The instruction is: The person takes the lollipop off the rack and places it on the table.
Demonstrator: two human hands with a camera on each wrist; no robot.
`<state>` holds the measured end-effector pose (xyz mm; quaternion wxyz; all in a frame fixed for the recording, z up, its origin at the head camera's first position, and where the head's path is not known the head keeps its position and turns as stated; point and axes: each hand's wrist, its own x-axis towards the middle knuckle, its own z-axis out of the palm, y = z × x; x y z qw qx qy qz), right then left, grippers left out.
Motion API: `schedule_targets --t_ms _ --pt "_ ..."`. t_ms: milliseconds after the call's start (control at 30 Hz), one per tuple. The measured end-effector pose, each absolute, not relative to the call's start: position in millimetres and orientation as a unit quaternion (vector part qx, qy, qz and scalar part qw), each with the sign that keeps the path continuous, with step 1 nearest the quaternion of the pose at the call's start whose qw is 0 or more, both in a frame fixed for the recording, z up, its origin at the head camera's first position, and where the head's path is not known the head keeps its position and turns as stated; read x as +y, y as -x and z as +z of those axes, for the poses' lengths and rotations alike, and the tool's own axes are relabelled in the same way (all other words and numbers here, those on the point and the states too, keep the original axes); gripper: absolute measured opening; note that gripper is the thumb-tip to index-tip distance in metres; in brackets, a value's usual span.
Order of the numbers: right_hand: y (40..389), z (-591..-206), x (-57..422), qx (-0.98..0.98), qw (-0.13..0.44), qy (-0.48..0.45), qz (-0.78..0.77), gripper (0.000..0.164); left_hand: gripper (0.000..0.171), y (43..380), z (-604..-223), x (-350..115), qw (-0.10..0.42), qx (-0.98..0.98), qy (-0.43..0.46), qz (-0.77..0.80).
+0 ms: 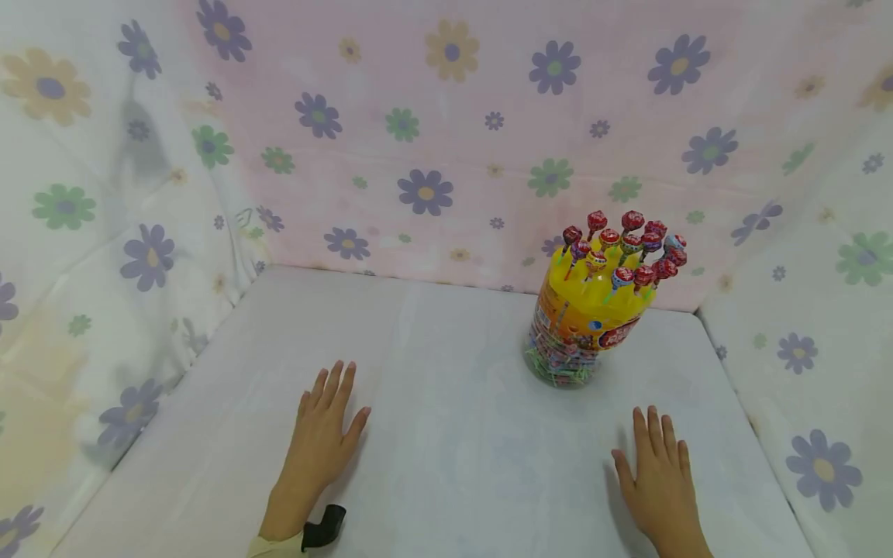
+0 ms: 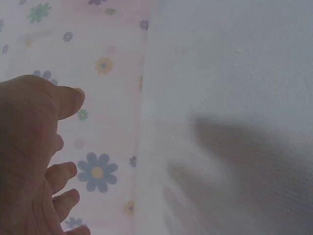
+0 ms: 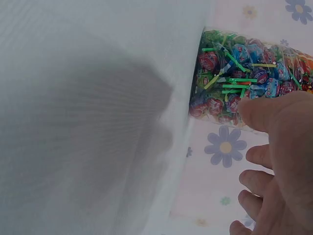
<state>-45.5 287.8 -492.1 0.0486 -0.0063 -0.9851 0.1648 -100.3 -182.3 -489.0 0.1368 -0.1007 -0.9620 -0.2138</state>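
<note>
A clear jar (image 1: 562, 364) packed with wrapped lollipops (image 3: 239, 73) stands upright on the table, right of the middle. Its yellow lid (image 1: 582, 292) bears several lollipops stuck upright in it, with red, purple and blue wrappers. My left hand (image 1: 322, 438) is held palm down over the left part of the table, fingers straight and thumb apart, holding nothing. On the right, in front of the jar, my right hand (image 1: 659, 484) is also palm down with extended fingers and holds nothing. In both wrist views the hands cast shadows on the tabletop.
The white tabletop (image 1: 446, 403) runs back to a pink cloth wall (image 1: 391, 155) printed with flowers. White flowered cloth also hangs along the left and right sides. A black strap piece (image 1: 324, 527) sits on my left wrist.
</note>
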Motion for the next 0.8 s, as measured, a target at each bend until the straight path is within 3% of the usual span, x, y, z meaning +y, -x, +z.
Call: schedule_targets --t_ms 133,333,600,800 --pt "49.9 -493.2 290.0 -0.979 0.076 0.013 0.188 0.073 0.067 103.4 -487.2 -180.0 0.136 -0.945 0.121 -0.271" --pt "65.7 -488.2 288.6 -0.938 0.096 0.017 0.332 0.070 0.050 111.4 -491.8 -171.5 0.190 -0.912 0.161 -0.325" --pt "102.9 -464.3 285.8 -0.902 0.043 0.077 0.422 0.100 0.040 129.9 -495.3 -151.3 0.196 -0.878 0.212 -0.382" --pt "137.6 -456.4 288.8 -0.868 0.038 0.078 0.489 0.111 0.034 153.6 -487.0 -128.0 0.186 -0.834 0.259 -0.450"
